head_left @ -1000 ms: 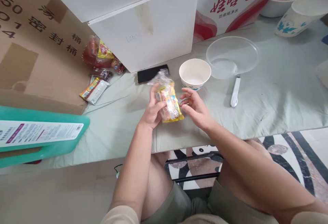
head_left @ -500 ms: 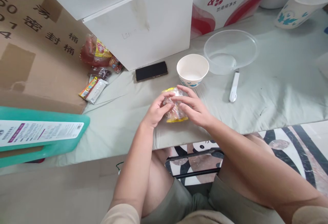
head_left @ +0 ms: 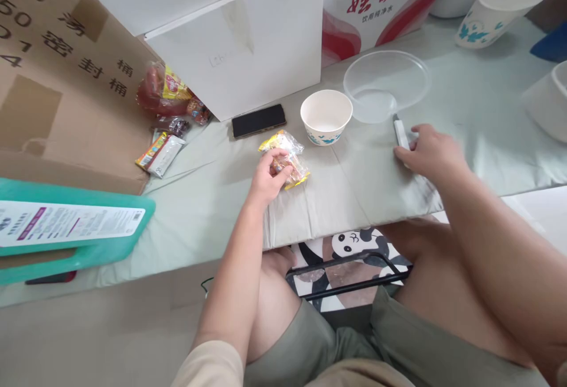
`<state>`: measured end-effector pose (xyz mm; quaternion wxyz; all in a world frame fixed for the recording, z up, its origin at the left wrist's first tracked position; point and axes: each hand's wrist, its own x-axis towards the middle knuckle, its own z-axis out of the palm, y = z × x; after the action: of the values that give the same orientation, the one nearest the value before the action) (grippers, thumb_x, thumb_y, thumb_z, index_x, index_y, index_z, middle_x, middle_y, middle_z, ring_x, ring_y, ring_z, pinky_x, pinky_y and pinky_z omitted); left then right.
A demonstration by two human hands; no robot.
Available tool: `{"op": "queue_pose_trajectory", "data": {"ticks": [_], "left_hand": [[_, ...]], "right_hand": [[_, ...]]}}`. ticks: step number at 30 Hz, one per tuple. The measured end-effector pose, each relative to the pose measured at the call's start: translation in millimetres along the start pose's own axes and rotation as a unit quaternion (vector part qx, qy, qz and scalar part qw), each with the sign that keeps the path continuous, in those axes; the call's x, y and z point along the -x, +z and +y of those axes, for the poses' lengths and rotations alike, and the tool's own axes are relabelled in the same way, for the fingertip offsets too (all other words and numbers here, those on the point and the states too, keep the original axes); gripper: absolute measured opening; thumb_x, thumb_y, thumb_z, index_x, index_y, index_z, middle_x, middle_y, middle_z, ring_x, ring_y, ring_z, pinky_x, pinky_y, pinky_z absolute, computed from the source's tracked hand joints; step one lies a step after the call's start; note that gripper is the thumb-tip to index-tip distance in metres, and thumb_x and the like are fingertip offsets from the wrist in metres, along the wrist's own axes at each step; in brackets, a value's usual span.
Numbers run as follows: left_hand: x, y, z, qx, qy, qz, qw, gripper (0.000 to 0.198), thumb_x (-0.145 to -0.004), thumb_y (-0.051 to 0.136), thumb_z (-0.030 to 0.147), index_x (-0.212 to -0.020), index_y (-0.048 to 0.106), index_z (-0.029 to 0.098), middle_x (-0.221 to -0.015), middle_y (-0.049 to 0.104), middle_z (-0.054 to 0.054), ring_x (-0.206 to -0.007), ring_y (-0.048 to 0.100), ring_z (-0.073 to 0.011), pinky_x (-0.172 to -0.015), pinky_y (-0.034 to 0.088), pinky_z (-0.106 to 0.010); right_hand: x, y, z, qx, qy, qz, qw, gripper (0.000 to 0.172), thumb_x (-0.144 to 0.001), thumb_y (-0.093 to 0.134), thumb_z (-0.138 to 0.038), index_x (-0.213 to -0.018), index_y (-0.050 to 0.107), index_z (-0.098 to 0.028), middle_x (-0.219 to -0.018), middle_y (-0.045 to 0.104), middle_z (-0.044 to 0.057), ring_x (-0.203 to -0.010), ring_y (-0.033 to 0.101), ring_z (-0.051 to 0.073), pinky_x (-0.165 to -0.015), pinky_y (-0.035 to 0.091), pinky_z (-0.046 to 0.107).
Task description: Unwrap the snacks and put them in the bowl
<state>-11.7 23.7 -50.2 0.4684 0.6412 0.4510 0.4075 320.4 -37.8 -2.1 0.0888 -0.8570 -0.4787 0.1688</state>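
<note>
Crinkly clear-and-yellow snack packet point(head_left: 287, 149), on the pale green tablecloth point(head_left: 354, 186), is pinched at mid-length by the left hand point(head_left: 266, 180). It is judged light, slippery and crushable, and best gripped at a sealed end. The right hand point(head_left: 432, 153) is laid over a slim white plastic tool point(head_left: 400, 133); its grip cannot be told. A white paper bowl point(head_left: 326, 116) and a black phone point(head_left: 258, 120) crowd close behind.

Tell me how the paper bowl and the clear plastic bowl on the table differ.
The paper bowl is opaque white with a blue-green print; the clear plastic bowl is see-through and plain. The paper bowl is narrower and deeper, the clear plastic bowl wider and shallower. The paper bowl stands nearer the snack packet in the left hand. Both stand upright and look empty.
</note>
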Motion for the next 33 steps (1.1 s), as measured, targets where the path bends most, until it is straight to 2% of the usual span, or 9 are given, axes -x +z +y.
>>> {"op": "queue_pose_trajectory", "data": {"ticks": [2, 3, 5, 8, 10, 13, 19, 27, 33], "left_hand": [[0.0, 0.5, -2.0, -0.009, 0.018, 0.007, 1.000, 0.023, -0.077, 0.070, 0.027, -0.099, 0.064, 0.023, -0.102, 0.063, -0.003, -0.081, 0.065, -0.0139, -0.076, 0.056, -0.028], [0.9, 0.4, -2.9, -0.017, 0.027, 0.010, 0.999, 0.020, -0.078, 0.069, 0.026, -0.097, 0.064, 0.023, -0.101, 0.062, -0.003, -0.081, 0.064, -0.0138, -0.076, 0.055, -0.027], [4.6, -0.3, -4.2, -0.038, 0.045, 0.013, 0.998, 0.013, -0.080, 0.067, 0.024, -0.092, 0.064, 0.022, -0.099, 0.060, -0.003, -0.084, 0.064, -0.0144, -0.077, 0.055, -0.027], [12.1, -1.3, -3.6, -0.080, 0.068, 0.012, 0.994, 0.005, -0.082, 0.064, 0.022, -0.087, 0.064, 0.021, -0.102, 0.058, -0.005, -0.088, 0.063, -0.0159, -0.077, 0.054, -0.029], [16.2, -1.3, -1.1, -0.104, 0.081, 0.008, 0.991, 0.003, -0.084, 0.061, 0.018, -0.085, 0.062, 0.021, -0.101, 0.058, -0.005, -0.089, 0.062, -0.0165, -0.077, 0.054, -0.029], [18.9, -0.2, 3.6, -0.131, 0.096, -0.002, 0.987, 0.011, -0.083, 0.055, 0.011, -0.082, 0.058, 0.021, -0.097, 0.057, -0.004, -0.088, 0.060, -0.0156, -0.076, 0.053, -0.027], [17.3, 2.9, 9.2, -0.134, 0.116, 0.003, 0.984, 0.017, -0.079, 0.058, 0.009, -0.075, 0.046, 0.021, -0.082, 0.046, 0.001, -0.068, 0.048, -0.0102, -0.059, 0.042, -0.021], [14.6, -1.5, 10.2, -0.111, 0.114, 0.036, 0.987, 0.017, -0.077, 0.058, 0.008, -0.074, 0.046, 0.021, -0.082, 0.044, 0.001, -0.070, 0.048, -0.0093, -0.060, 0.042, -0.020], [6.4, -8.8, 14.6, -0.035, 0.063, 0.083, 0.994, 0.021, -0.079, 0.062, 0.020, -0.074, 0.041, 0.022, -0.074, 0.042, 0.004, -0.062, 0.044, -0.0087, -0.057, 0.040, -0.021]], "right_hand": [[14.4, -7.7, -0.8, -0.003, 0.007, -0.018, 1.000, 0.011, -0.081, 0.059, -0.026, -0.089, 0.064, -0.020, -0.072, 0.059, 0.008, -0.072, 0.053, 0.024, -0.067, 0.039, 0.040], [23.5, -9.5, -3.7, -0.031, 0.016, -0.027, 0.999, 0.005, -0.081, 0.058, -0.026, -0.079, 0.060, -0.022, -0.067, 0.057, 0.006, -0.066, 0.050, 0.021, -0.063, 0.038, 0.039], [43.5, -7.3, -14.5, -0.162, 0.018, -0.047, 0.985, 0.010, -0.084, 0.053, -0.027, -0.075, 0.056, -0.023, -0.061, 0.054, 0.003, -0.057, 0.048, 0.018, -0.057, 0.037, 0.035], [72.4, 9.1, -41.4, -0.400, -0.076, -0.129, 0.904, 0.009, -0.087, 0.045, -0.029, -0.086, 0.052, -0.023, -0.060, 0.057, -0.001, -0.051, 0.053, 0.015, -0.051, 0.041, 0.029], [87.5, 24.8, -61.7, -0.433, -0.149, -0.220, 0.862, 0.011, -0.089, 0.045, -0.033, -0.087, 0.050, -0.023, -0.058, 0.058, -0.003, -0.045, 0.052, 0.013, -0.047, 0.041, 0.027], [101.3, 47.8, -86.9, -0.422, -0.217, -0.260, 0.841, 0.019, -0.094, 0.044, -0.039, -0.085, 0.049, -0.023, -0.057, 0.059, -0.004, -0.045, 0.054, 0.011, -0.048, 0.041, 0.025], [101.6, 72.4, -114.0, -0.406, -0.202, -0.235, 0.860, 0.032, -0.100, 0.037, -0.039, -0.075, 0.046, -0.022, -0.060, 0.061, -0.004, -0.048, 0.056, 0.010, -0.057, 0.043, 0.026], [97.4, 66.5, -123.3, -0.307, -0.199, -0.197, 0.909, 0.033, -0.098, 0.039, -0.040, -0.070, 0.046, -0.023, -0.058, 0.061, -0.002, -0.056, 0.056, 0.015, -0.062, 0.037, 0.029], [98.7, 64.8, -122.1, -0.259, -0.231, -0.203, 0.916, 0.032, -0.096, 0.036, -0.041, -0.071, 0.044, -0.023, -0.060, 0.058, 0.000, -0.059, 0.052, 0.016, -0.061, 0.032, 0.030]]}}
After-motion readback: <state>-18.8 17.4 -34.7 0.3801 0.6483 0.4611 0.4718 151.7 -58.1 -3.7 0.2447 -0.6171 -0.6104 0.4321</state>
